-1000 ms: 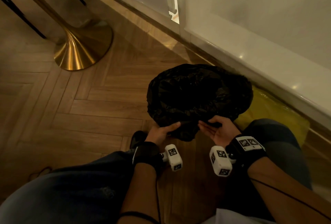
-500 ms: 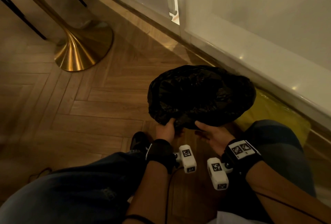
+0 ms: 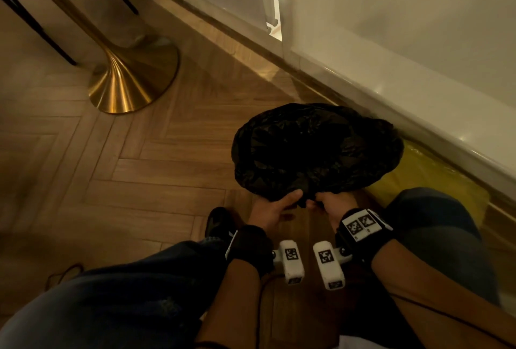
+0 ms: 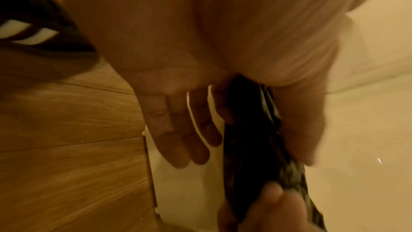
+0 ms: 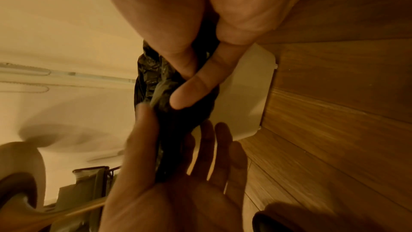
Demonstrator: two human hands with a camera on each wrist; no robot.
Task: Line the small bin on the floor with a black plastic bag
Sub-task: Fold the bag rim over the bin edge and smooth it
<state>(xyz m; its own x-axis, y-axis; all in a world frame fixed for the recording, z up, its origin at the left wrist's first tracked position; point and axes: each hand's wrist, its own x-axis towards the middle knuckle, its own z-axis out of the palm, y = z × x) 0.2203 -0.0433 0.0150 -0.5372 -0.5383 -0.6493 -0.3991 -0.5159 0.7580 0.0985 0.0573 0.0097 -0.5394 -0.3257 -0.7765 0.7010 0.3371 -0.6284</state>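
Both hands have closed in together at the bag's six o'clock edge: left hand (image 3: 272, 210) and right hand (image 3: 332, 206) each pinch the gathered black bag (image 3: 315, 150) draped over the bin by the wall; thin, slippery film, best gripped bunched at the hem

This looks like a room in a home: warm herringbone wood floor (image 3: 145, 170), a round brass pedestal base (image 3: 131, 80) of a table beside thin black legs (image 3: 36, 27), and glossy white cabinet fronts (image 3: 391, 41) along the wall.
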